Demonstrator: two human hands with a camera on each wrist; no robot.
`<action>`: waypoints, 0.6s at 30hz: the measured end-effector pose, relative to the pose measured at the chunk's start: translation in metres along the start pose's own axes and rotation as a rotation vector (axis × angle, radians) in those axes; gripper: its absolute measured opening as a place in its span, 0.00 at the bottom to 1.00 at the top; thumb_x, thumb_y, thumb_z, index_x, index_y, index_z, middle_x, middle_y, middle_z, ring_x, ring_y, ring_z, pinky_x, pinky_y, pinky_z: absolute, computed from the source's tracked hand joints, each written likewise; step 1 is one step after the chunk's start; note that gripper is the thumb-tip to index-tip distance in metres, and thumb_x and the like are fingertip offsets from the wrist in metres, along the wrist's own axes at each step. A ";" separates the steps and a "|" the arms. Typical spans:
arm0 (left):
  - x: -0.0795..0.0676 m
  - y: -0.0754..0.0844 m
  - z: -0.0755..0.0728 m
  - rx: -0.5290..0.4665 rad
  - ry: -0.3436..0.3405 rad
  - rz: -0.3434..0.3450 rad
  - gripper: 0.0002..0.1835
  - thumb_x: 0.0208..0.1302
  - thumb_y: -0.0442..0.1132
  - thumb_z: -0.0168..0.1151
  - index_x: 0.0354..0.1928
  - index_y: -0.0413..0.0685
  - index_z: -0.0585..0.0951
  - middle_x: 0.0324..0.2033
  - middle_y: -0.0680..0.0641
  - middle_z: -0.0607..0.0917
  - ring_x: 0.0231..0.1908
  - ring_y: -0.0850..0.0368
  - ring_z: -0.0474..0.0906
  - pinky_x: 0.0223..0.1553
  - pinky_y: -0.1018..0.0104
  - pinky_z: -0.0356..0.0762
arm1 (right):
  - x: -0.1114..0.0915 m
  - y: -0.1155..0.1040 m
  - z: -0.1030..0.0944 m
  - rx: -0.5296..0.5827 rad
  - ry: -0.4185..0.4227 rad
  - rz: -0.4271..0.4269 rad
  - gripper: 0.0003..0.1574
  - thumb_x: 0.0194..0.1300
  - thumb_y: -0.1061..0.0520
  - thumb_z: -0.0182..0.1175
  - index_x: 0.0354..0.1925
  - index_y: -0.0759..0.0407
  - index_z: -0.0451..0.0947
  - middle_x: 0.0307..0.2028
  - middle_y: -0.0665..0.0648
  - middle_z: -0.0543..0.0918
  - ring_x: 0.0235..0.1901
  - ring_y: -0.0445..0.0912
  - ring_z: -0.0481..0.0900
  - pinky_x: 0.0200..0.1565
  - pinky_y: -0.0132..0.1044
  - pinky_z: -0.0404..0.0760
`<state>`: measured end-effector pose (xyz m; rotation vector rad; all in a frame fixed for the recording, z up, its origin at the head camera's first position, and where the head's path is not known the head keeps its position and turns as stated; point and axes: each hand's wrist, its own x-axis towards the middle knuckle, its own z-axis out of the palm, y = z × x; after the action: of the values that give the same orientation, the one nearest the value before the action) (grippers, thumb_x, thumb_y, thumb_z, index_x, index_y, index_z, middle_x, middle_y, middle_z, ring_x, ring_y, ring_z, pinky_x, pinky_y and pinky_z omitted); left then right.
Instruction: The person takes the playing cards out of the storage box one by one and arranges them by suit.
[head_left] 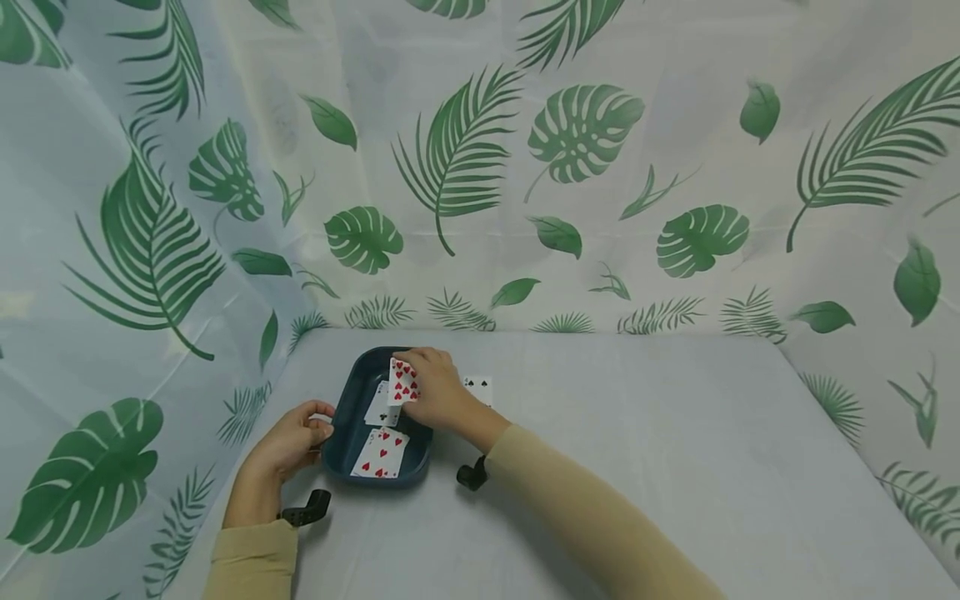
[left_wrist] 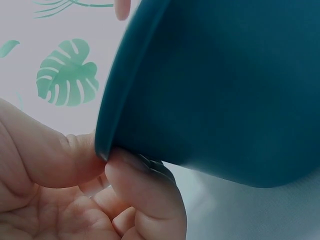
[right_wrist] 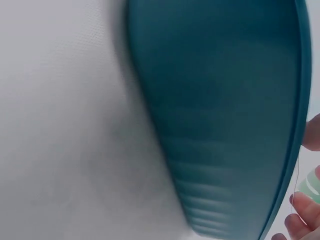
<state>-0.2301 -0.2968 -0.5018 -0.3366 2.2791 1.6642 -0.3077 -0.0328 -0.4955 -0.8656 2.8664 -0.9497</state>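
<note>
Head view shows a dark blue tray (head_left: 378, 482) on the pale counter (head_left: 637, 467), toward its far left part, with a person's two hands at it. The right hand (head_left: 437, 390) is over the tray's right side, its fingers gripping a heart card (head_left: 403, 382) that faces the camera. Whether this card touches anything below it, I cannot tell. Inside the tray, a second heart card (head_left: 381, 455) lies face up at the near end, and some black-marked cards (head_left: 381, 410) lie behind it, overlapping and partly covered by the held card and the hand. Another black-marked card, the outside card (head_left: 482, 385), lies on the counter to the right of the tray, half hidden behind the right hand and wrist.

Left wrist view shows the left hand (left_wrist: 95, 185) pinching the tray's rim between thumb and fingers; from above, this is the left side of the tray.

Right wrist view is mostly the tray's outer wall, ribbed toward the bottom of the picture, with some fingertips past the rim at the right edge.

Both arms wear tan sleeves (head_left: 592, 512), and a leaf-print cloth (head_left: 480, 275) hangs behind the counter.
</note>
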 end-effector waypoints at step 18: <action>-0.002 0.000 0.001 0.003 0.006 0.000 0.18 0.78 0.28 0.54 0.66 0.35 0.69 0.35 0.45 0.78 0.33 0.51 0.76 0.34 0.59 0.77 | -0.033 0.023 -0.025 0.058 0.083 0.018 0.48 0.62 0.57 0.75 0.77 0.49 0.70 0.73 0.60 0.73 0.74 0.62 0.65 0.74 0.62 0.70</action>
<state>-0.2286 -0.2960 -0.5012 -0.3410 2.2857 1.6612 -0.2954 0.0129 -0.4930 -0.8140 2.8927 -1.0869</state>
